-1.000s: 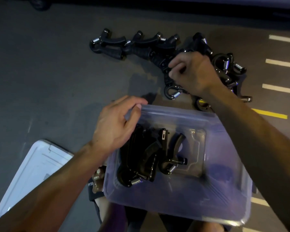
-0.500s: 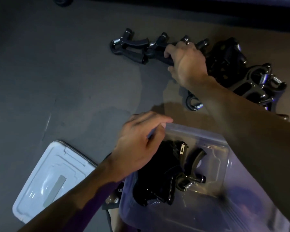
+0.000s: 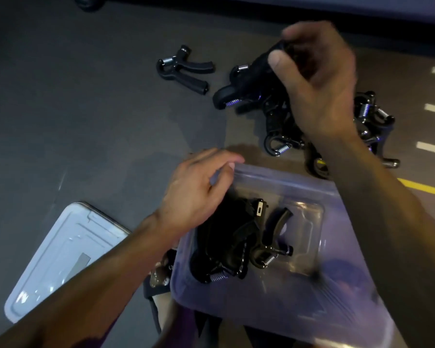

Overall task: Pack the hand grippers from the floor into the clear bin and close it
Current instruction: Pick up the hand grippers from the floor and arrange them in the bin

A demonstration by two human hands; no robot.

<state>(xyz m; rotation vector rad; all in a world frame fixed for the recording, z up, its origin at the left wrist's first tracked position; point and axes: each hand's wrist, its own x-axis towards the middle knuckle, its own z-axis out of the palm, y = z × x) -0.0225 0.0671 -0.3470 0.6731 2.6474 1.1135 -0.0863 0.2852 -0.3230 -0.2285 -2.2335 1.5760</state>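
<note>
Head view: right hand [image 3: 319,79] fingers [image 3: 276,60] curl around a bunch of black hand grippers [image 3: 251,79], lifted off the floor [image 3: 86,121] — likely bound for the clear bin [image 3: 337,234]. Left hand [image 3: 199,192] pinches the bin's far rim, steadying it. More grippers lie inside and in the floor pile [image 3: 369,121]; lid [image 3: 60,257] waits beside. No writing is legible.

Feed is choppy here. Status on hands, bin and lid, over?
Right hand gripping lifted hand grippers; left hand holding the clear bin rim. Several already inside, more on the floor. Lid off, lying left. Nothing blocking.
</note>
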